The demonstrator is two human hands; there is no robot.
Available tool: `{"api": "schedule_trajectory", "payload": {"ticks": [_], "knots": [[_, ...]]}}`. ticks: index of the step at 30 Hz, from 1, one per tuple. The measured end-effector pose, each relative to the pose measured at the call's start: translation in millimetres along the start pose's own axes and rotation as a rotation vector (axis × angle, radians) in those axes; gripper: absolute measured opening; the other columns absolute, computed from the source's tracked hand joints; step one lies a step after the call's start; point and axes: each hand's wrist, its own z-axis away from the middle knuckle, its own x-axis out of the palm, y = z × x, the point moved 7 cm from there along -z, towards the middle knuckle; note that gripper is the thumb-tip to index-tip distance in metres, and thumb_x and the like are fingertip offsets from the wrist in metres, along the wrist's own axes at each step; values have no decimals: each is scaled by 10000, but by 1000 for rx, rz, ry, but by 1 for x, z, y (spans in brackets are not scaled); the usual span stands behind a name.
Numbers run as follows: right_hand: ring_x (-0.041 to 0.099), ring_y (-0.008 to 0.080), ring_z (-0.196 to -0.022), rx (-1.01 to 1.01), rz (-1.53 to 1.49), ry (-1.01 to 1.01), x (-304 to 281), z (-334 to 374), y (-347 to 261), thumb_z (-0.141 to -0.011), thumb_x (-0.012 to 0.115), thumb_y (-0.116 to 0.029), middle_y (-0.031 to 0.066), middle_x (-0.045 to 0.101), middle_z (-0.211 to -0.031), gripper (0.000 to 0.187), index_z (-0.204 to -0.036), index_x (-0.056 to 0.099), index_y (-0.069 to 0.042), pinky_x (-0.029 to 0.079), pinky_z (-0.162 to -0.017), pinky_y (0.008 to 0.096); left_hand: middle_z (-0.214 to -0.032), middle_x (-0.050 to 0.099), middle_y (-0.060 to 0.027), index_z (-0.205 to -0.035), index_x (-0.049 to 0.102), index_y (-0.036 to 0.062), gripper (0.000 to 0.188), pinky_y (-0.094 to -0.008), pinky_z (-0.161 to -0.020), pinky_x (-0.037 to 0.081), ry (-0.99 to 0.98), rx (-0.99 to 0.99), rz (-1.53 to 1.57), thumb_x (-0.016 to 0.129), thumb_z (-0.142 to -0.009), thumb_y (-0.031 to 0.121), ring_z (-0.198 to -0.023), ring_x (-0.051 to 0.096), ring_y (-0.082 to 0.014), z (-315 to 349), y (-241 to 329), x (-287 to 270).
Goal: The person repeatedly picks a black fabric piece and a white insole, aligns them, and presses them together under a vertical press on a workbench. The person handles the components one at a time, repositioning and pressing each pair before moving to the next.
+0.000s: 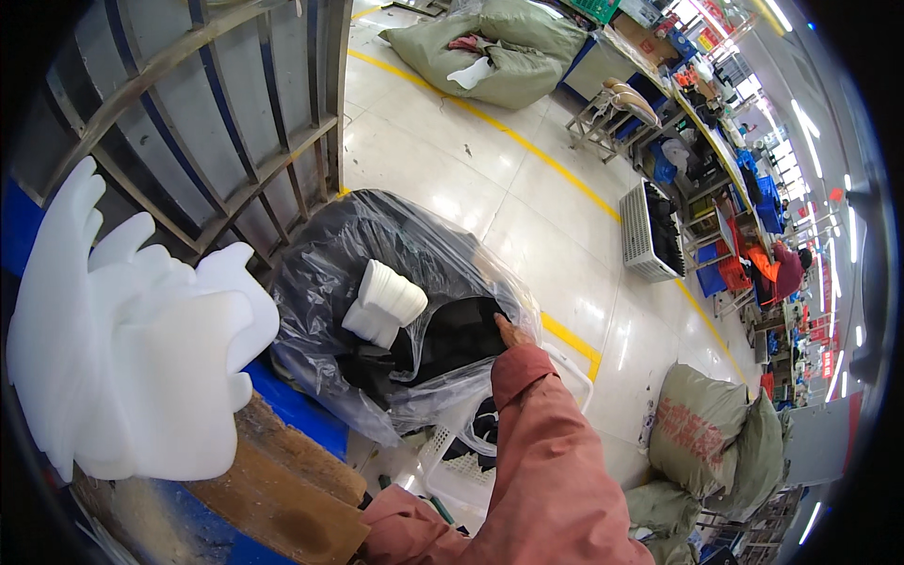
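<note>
Foam sheets (141, 377): left of plastic bag (330, 235)
Pad stack (391, 297): atop plastic bag
Crate (640, 235): on floor (452, 193), left of desk (718, 141)

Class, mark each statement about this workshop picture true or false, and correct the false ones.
1. The person's right hand is at the clear plastic bag. True.
2. The stack of shaped pieces at the far left is black. False: the stack is white.
3. A pale bundle rests on top of the bag. True.
4. The person's left hand is plainly visible. False: only part of the left sleeve shows.
5. The lines marked on the floor are blue. False: the floor lines are yellow.
6. A pale crate on the floor holds dark items. True.
</note>
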Motion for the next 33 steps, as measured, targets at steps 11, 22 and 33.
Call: {"api": "schedule_trajectory", "payload": {"ticks": [11,22,33], "knots": [[538,427,-1352,7,-49,-109,3,-1,-24,-962,608,-555,268,598,-1419,723,-1430,575,-5,424,-1137,460,-1437,573,-293,-1459,504,-86,528,-440,-1109,460,81,23,9,601,-1015,184,-1275,589,-396,-7,8,5],[564,428,-1309,-67,-18,-130,10,26,-27,-948,637,-524,260,621,-1376,677,-1404,595,-25,447,-1107,470,-1427,577,-299,-1446,516,-89,517,-445,-1116,456,89,-62,16,595,-1012,181,-1276,588,-405,9,-15,7],[589,429,-1266,-146,5,-91,-8,-4,-85,-934,666,-492,253,644,-1334,632,-1378,614,-46,469,-1077,481,-1417,582,-306,-1432,529,-92,506,-450,-1123,451,77,-106,-16,588,-1009,178,-1278,588,-414,21,-25,-1]]}}
